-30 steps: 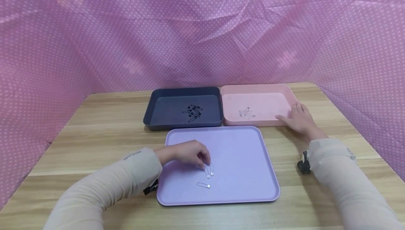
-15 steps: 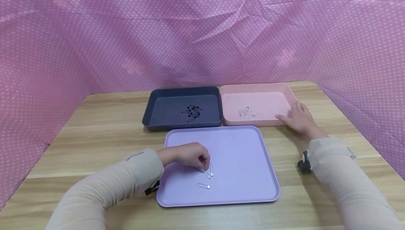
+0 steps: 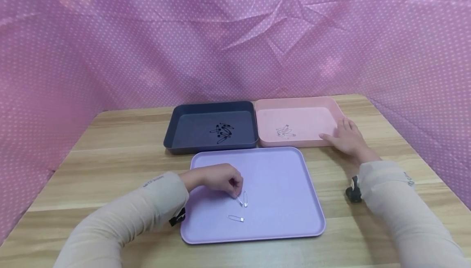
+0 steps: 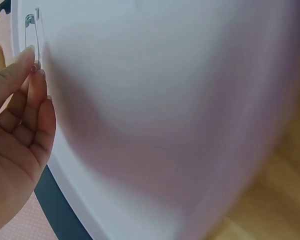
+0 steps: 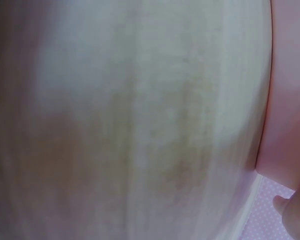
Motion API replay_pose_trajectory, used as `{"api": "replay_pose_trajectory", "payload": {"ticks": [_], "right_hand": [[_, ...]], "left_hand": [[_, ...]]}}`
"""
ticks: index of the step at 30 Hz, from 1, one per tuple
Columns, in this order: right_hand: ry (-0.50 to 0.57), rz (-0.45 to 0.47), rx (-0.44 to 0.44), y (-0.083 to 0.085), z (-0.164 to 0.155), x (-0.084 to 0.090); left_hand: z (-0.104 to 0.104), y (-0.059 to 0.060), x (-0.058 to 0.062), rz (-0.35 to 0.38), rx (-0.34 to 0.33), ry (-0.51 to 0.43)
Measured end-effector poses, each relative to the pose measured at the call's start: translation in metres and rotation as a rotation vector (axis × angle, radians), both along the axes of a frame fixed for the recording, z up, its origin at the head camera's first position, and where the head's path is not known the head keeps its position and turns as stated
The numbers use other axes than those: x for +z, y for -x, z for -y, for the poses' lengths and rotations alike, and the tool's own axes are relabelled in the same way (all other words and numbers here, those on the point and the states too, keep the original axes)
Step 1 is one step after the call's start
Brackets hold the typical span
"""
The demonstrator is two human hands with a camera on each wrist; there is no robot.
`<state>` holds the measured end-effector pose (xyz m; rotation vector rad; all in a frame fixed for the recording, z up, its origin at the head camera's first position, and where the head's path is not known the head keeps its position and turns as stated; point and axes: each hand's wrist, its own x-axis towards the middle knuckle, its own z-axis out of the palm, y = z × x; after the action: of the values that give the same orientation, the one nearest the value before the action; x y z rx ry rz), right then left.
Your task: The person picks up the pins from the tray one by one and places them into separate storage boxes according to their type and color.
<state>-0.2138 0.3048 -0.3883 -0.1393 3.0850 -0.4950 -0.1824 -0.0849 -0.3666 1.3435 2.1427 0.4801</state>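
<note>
My left hand point(image 3: 222, 180) is low over the lilac tray point(image 3: 287, 194), pinching a silver safety pin point(image 4: 30, 20) by its coil end between thumb and fingertips. In the head view the pin's clasp end pokes out below the fingers. Just right of it on the tray lies a second silver safety pin point(image 3: 245, 199), with a third silver pin point(image 3: 236, 219) nearer the front. Over at the near right corner of the pink tray point(image 3: 290, 143), my right hand point(image 3: 347, 139) holds the corner, thumb at the front rim and fingers along the right side.
Behind the lilac tray, a dark grey tray point(image 3: 191, 133) with several black safety pins point(image 3: 223, 134) stands beside the pink one. A pile of silver safety pins point(image 3: 285, 131) lies in the pink tray. Wooden tabletop point(image 3: 110, 153) shows around; a pink dotted cloth point(image 3: 235, 47) hangs behind.
The left fingers have closed in on the pin's coil end, and its clasp end has shifted slightly. The right hand stays at the pink tray's corner.
</note>
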Motion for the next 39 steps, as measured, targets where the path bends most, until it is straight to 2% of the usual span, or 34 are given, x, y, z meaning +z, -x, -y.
{"api": "replay_pose_trajectory", "payload": {"ticks": [6, 11, 14, 19, 26, 32, 36, 39], "right_hand": [[0.001, 0.001, 0.001, 0.0, 0.0, 0.0], [0.009, 0.008, -0.006, 0.001, -0.001, 0.001], [0.007, 0.017, -0.011, 0.001, -0.001, 0.002], [-0.003, 0.029, -0.002, 0.001, 0.0, 0.002], [0.017, 0.024, -0.012, -0.001, 0.002, 0.003], [0.012, 0.03, -0.012, 0.0, 0.002, 0.004], [0.011, 0.033, -0.013, 0.0, 0.003, 0.004], [0.011, 0.031, -0.014, 0.0, 0.002, 0.005]], "left_hand": [[-0.007, 0.006, 0.007, 0.006, -0.009, -0.1], [-0.016, 0.013, 0.015, 0.022, 0.036, -0.195], [-0.022, 0.017, 0.02, 0.009, 0.099, -0.247], [-0.032, 0.026, 0.026, -0.006, 0.24, -0.272], [-0.057, 0.043, 0.025, -0.014, 0.42, -0.295], [-0.078, 0.057, 0.023, 0.017, 0.589, -0.315], [-0.092, 0.067, 0.021, -0.018, 0.661, -0.336], [-0.102, 0.075, 0.021, -0.052, 0.691, -0.357]]}}
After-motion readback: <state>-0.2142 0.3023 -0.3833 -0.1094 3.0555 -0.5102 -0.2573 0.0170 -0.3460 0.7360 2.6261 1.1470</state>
